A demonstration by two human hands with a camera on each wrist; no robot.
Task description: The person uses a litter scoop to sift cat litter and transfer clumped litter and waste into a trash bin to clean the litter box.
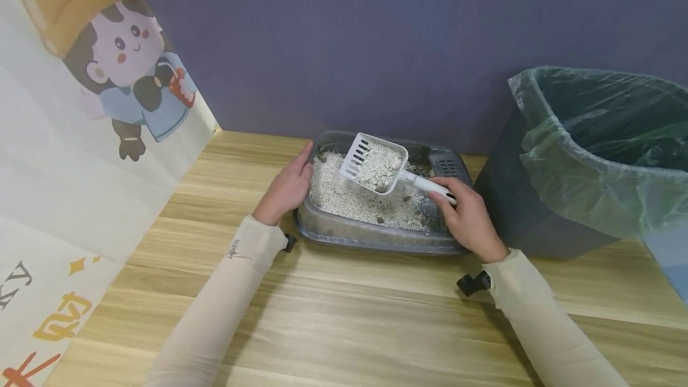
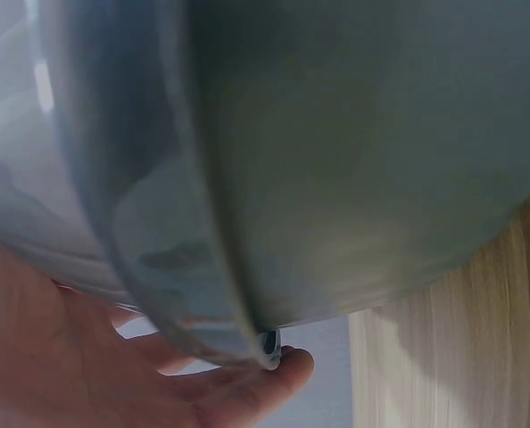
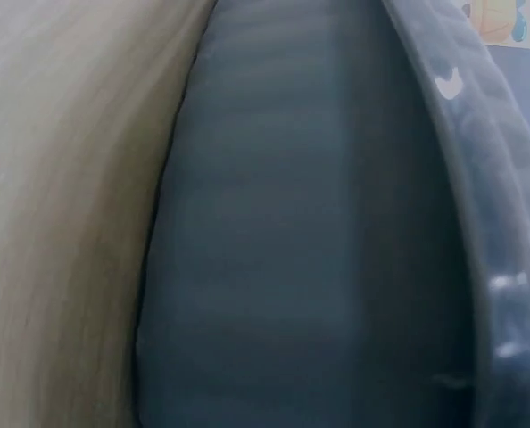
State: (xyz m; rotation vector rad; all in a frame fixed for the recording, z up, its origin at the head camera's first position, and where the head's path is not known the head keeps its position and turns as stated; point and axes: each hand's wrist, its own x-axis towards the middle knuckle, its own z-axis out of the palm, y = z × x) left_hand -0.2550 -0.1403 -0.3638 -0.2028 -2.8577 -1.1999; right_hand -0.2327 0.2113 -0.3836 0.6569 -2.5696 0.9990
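A grey litter box [image 1: 376,237] with white granular litter [image 1: 349,190] and a few darker clumps stands on the wooden table. My left hand [image 1: 287,189] grips its left rim; in the left wrist view the fingers [image 2: 256,388] reach round the rim's edge. My right hand [image 1: 470,217] holds a white slotted litter scoop [image 1: 424,184] by the handle. The scoop's head is over the box, loaded with a heap of litter [image 1: 380,163]. In the right wrist view the box's side wall [image 3: 256,214] fills the middle, with hand and scoop out of sight.
A tall dark bin [image 1: 516,196] lined with a translucent green bag [image 1: 580,187] stands close to the box's right side. Behind rises a purple-grey wall [image 1: 333,40]. A white panel with a cartoon figure [image 1: 129,70] borders the wooden table [image 1: 344,315] on the left.
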